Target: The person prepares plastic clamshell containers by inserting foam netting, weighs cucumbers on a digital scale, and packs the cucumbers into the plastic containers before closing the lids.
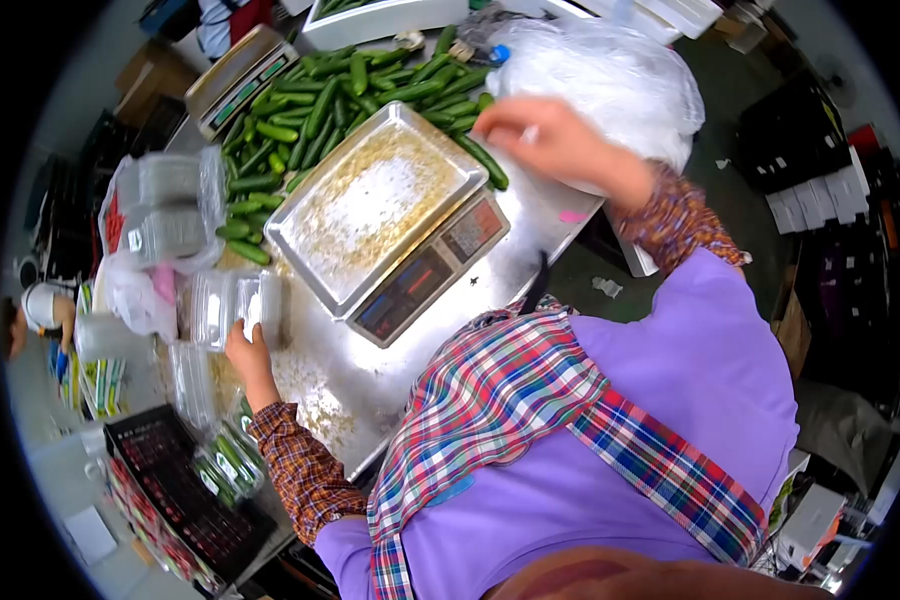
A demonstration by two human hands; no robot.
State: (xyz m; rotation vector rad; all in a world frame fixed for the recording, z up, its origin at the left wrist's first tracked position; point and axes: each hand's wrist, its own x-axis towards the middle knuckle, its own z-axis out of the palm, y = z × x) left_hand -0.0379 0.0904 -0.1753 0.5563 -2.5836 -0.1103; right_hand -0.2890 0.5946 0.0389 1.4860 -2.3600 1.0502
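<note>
My left hand [252, 358] has its thumb and fingers on the near edge of a clear plastic clamshell container [210, 310], which lies on the metal table. Motion smears my right hand [560, 145], raised at the right end of the cucumber pile [320, 110]. Its fingers look curled, with a small whitish spot by them that I cannot make out. Between my hands stands a digital scale with a stained metal pan [375, 210]; nothing lies on the pan. One cucumber [480, 162] rests along the pan's right side.
Stacked clear containers [162, 215] sit in a plastic bag at the left. Packed cucumbers [230, 465] lie by a black crate [175, 485]. Behind the pile are a second scale [240, 85] and a white box [380, 25]. Clear plastic bags [600, 90] cover the table's right corner.
</note>
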